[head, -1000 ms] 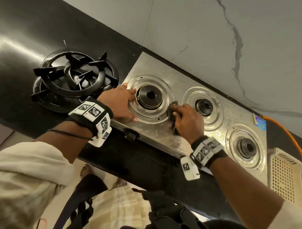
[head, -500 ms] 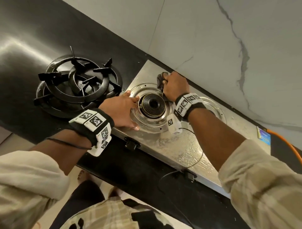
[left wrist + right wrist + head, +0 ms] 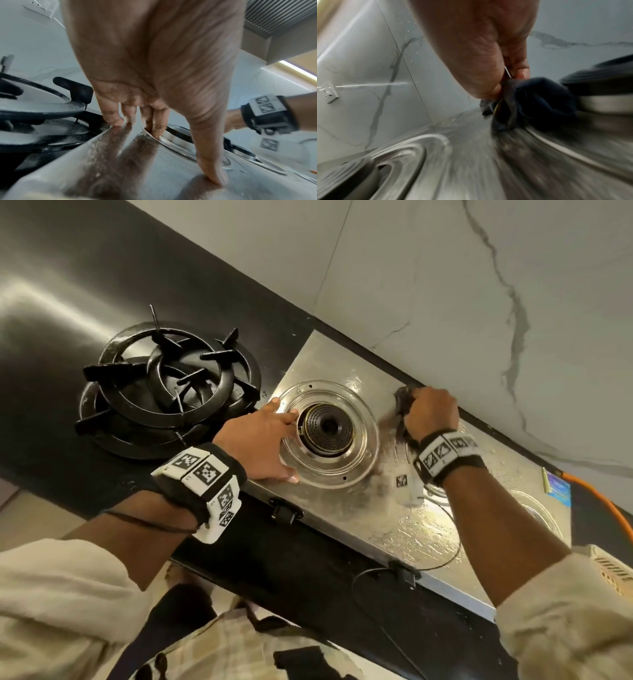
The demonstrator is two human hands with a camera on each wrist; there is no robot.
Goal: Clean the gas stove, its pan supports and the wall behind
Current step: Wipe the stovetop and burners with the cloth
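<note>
A steel gas stove [image 3: 387, 508] lies on the black counter, wet and streaked. My left hand [image 3: 260, 440] rests flat on its left end, fingers straight beside the left burner [image 3: 325, 429]; the left wrist view shows the fingers [image 3: 113, 119] pressing the steel. My right hand [image 3: 428, 412] grips a dark cloth [image 3: 404, 398] against the stove's back edge, close under the marble wall [image 3: 445, 285]. In the right wrist view the bunched cloth [image 3: 536, 102] sits on the blurred stove top [image 3: 471, 155]. Black pan supports [image 3: 168, 385] are stacked on the counter left of the stove.
An orange gas hose [image 3: 603, 501] runs off the stove's right end, near a blue label [image 3: 558, 487]. A cream perforated rack [image 3: 613, 570] stands at the right edge. Two black knobs [image 3: 284, 511] stick out from the stove's front. A thin cable [image 3: 376, 611] hangs across the counter front.
My right hand with the cloth went from the stove's front, between the burners, up behind the left burner, then right along the back edge. The left hand stayed put.
</note>
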